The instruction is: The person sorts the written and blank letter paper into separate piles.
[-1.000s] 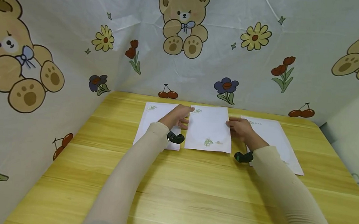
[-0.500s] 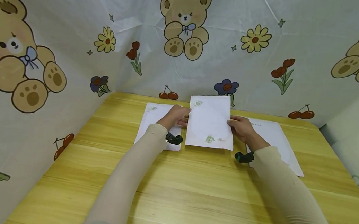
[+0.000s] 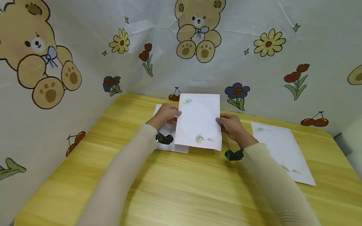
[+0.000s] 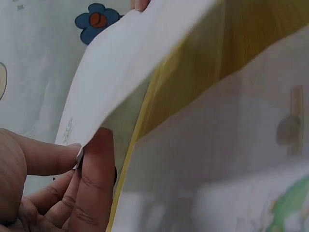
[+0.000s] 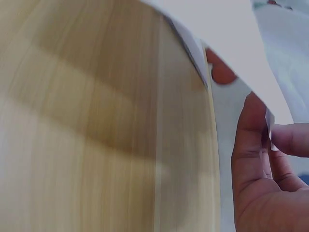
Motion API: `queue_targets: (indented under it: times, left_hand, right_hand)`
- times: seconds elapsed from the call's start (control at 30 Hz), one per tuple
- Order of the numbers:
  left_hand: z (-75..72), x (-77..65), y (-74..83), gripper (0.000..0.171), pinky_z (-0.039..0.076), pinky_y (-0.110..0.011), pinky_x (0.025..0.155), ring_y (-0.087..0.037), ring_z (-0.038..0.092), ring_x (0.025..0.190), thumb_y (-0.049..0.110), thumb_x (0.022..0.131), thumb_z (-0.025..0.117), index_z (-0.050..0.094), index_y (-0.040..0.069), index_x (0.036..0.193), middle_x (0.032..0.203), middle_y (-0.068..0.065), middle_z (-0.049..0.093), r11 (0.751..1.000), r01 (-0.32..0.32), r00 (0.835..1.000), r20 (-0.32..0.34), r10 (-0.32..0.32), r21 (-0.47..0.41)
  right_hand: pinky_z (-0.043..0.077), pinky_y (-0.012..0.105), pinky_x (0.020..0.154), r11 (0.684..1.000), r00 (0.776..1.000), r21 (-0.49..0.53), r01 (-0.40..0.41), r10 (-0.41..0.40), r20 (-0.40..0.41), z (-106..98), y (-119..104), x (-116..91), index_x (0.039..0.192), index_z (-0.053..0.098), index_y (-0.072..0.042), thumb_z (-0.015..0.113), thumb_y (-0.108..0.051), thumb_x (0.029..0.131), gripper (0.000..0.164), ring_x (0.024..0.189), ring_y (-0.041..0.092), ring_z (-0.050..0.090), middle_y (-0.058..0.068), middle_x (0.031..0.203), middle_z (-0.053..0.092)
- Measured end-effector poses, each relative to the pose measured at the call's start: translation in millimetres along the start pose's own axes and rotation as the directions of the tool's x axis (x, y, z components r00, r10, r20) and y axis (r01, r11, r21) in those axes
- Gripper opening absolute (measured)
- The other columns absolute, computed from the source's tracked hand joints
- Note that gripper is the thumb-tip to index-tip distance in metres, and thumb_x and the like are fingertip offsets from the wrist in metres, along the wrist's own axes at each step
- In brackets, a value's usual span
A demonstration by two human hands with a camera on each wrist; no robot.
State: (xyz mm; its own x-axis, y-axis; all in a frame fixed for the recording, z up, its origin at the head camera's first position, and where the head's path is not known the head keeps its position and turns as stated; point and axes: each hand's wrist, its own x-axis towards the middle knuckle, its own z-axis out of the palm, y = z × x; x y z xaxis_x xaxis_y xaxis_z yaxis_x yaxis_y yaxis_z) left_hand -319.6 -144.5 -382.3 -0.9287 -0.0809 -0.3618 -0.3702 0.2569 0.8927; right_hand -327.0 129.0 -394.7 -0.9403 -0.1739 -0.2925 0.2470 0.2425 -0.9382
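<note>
A white sheet of paper (image 3: 198, 119) with small green prints at its upper left and bottom is held up above the table by both hands. My left hand (image 3: 165, 115) pinches its left edge between thumb and fingers, as the left wrist view shows close up, where the sheet (image 4: 113, 67) bows. On the opposite edge, my right hand (image 3: 231, 126) pinches the paper (image 5: 236, 43) between thumb and forefinger. Partly covered by the lifted sheet and the left hand lies a left stack of paper (image 3: 173, 148).
Another stack of printed paper (image 3: 282, 148) lies on the right of the wooden table (image 3: 175, 193). Behind the table's far edge hangs a white cloth (image 3: 162, 17) printed with bears and flowers. Dark wrist cameras (image 3: 164, 139) sit on both wrists.
The sheet was lifted off the table between the two stacks and moved left, now overlapping the left stack. Both hands moved left with it, and the head view turned slightly.
</note>
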Motion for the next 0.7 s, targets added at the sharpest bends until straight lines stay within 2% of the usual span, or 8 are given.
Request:
queue_targets:
  times: [0.13,0.3,0.5,0.7]
  left_hand:
    - [-18.8,0.3,-5.1,0.04,0.062,-0.026,0.066,-0.019,0.068,0.085,0.018,0.095,0.065,0.06,0.008,0.132,0.114,-0.011,0.065,1.0,0.016,0.999,-0.035,-0.016,0.012]
    - [-26.1,1.2,-6.5,0.038,0.061,-0.025,0.066,-0.019,0.066,0.085,0.019,0.095,0.065,0.061,0.008,0.132,0.117,-0.01,0.064,0.999,0.011,0.999,-0.042,-0.009,0.048]
    - [-27.6,6.2,-10.2,0.037,0.061,-0.027,0.073,-0.024,0.064,0.092,0.022,0.096,0.064,0.062,0.011,0.132,0.116,-0.009,0.064,0.989,0.036,0.997,-0.08,-0.024,0.142]
    - [-28.9,10.1,-18.6,0.035,0.056,-0.024,0.07,-0.022,0.06,0.089,0.02,0.098,0.061,0.061,0.011,0.132,0.115,-0.009,0.063,0.97,0.072,0.993,-0.103,-0.049,0.231]
  right_hand:
    - [0.054,0.018,0.071,1.0,1.0,0.004,0.003,-0.003,0.023,17.7,-3.5,8.1,0.146,0.04,0.0,0.053,-0.017,0.102,0.049,0.087,0.011,0.056,0.01,0.118,0.052]
    - [0.053,0.019,0.069,1.0,1.0,-0.011,-0.01,0.01,-0.007,26.2,-0.4,9.3,0.142,0.044,-0.001,0.056,-0.017,0.1,0.046,0.087,0.014,0.054,0.008,0.111,0.053]
    - [0.058,0.022,0.07,0.999,0.999,-0.024,-0.046,0.046,-0.007,32.6,1.9,5.4,0.139,0.048,0.0,0.057,-0.017,0.1,0.044,0.084,0.012,0.06,0.01,0.11,0.058]
    - [0.061,0.029,0.081,0.994,0.991,-0.023,-0.109,0.111,0.075,28.8,2.9,-15.5,0.142,0.046,0.001,0.053,-0.024,0.102,0.048,0.088,0.015,0.064,0.014,0.12,0.059]
